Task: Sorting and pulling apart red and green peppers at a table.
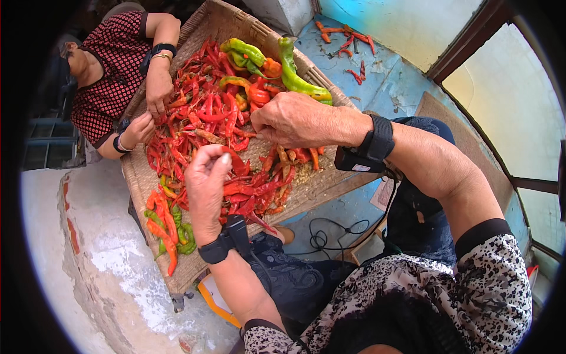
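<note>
My left hand (205, 190) is over the near part of a pile of red chili peppers (194, 115), pinching a flat red chili pepper (236, 163) between thumb and forefinger. To its right, my right hand (305, 119) hovers above the pile with bunched fingertips; whether something small is between them is hidden. The peppers lie in a shallow woven wicker tray (305, 205). Pale seeds (309, 172) are scattered beneath the right hand. Split red peppers (252, 190) lie between my hands. Large green peppers (294, 77) rest along the tray's far right side.
Another person's hands (152, 106) work at the tray's left side. Orange and green peppers (170, 230) lie at its near left corner. Loose peppers (347, 35) are on a blue surface (389, 75) beyond. A black cable (325, 236) coils below, by my knees.
</note>
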`<action>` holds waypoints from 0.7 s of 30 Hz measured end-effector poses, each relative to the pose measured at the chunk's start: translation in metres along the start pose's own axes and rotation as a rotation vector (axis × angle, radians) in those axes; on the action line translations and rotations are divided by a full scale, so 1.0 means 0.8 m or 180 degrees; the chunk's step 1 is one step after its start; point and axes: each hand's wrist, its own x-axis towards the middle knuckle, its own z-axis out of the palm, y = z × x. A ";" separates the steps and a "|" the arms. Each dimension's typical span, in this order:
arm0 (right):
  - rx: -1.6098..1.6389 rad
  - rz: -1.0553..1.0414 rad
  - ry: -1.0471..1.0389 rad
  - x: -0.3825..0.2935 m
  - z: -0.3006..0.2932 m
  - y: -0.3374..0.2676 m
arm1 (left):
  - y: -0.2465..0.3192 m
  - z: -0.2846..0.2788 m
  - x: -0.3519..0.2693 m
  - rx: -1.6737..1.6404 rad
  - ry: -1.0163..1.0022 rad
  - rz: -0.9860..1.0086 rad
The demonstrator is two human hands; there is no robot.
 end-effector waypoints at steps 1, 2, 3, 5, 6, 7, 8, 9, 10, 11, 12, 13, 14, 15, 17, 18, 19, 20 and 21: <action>0.0039 0.0001 0.0008 -0.001 0.000 0.000 | 0.003 -0.007 0.001 -0.0540 0.0049 -0.0091; 0.0033 0.0007 0.0012 -0.002 -0.001 0.000 | 0.003 -0.014 0.003 -0.0827 0.0100 -0.0018; -0.0011 0.0034 -0.0011 -0.005 -0.002 0.004 | -0.001 -0.019 0.008 -0.1129 0.0137 0.0047; -0.0039 0.0018 -0.0017 -0.003 -0.004 0.002 | -0.005 -0.039 0.017 -0.1507 0.0531 0.0560; -0.0002 -0.0033 0.0007 -0.004 -0.003 0.003 | -0.004 -0.038 0.021 -0.1537 0.0986 0.0578; 0.0036 -0.0083 0.0033 -0.004 -0.003 0.003 | -0.003 -0.038 0.025 -0.1561 0.1442 0.0594; 0.0036 -0.0077 0.0039 -0.004 -0.003 0.003 | -0.014 -0.039 0.027 -0.1559 0.1434 0.0594; 0.0024 -0.0092 0.0029 -0.005 -0.006 0.003 | -0.022 -0.033 0.028 -0.0331 0.1659 0.0504; 0.0012 -0.0107 0.0019 -0.006 -0.008 0.002 | -0.027 -0.029 0.028 0.0903 0.1842 0.0405; 0.0005 -0.0096 0.0020 -0.007 -0.009 0.002 | -0.032 -0.024 0.019 0.1604 0.1394 0.0267; -0.0058 -0.0010 -0.0001 -0.010 -0.011 0.005 | -0.019 0.000 0.013 0.1700 0.0671 0.0155; -0.0084 0.0026 -0.0022 -0.008 -0.010 0.002 | -0.019 0.014 0.008 0.1443 0.0033 0.0052; -0.0066 0.0015 -0.0020 -0.006 -0.007 0.001 | -0.018 0.031 0.001 0.1745 -0.0247 0.0306; -0.0078 0.0013 -0.0012 -0.004 -0.004 0.001 | -0.013 0.047 -0.004 0.2435 -0.0362 0.0572; -0.0096 0.0013 -0.0008 -0.003 -0.002 0.001 | -0.022 0.061 -0.005 0.3089 -0.0462 0.0889; -0.0100 0.0026 -0.0028 -0.003 -0.002 0.001 | -0.027 0.060 -0.003 0.3086 -0.0459 0.0892; -0.0103 0.0036 -0.0050 -0.002 -0.002 0.000 | -0.030 0.058 -0.002 0.2975 -0.0407 0.0796; -0.0105 0.0030 -0.0052 -0.002 -0.002 -0.002 | -0.032 0.056 -0.001 0.2865 -0.0353 0.0698; -0.0141 0.0033 -0.0040 -0.003 -0.002 -0.001 | -0.026 0.055 0.001 0.2856 -0.0363 0.0702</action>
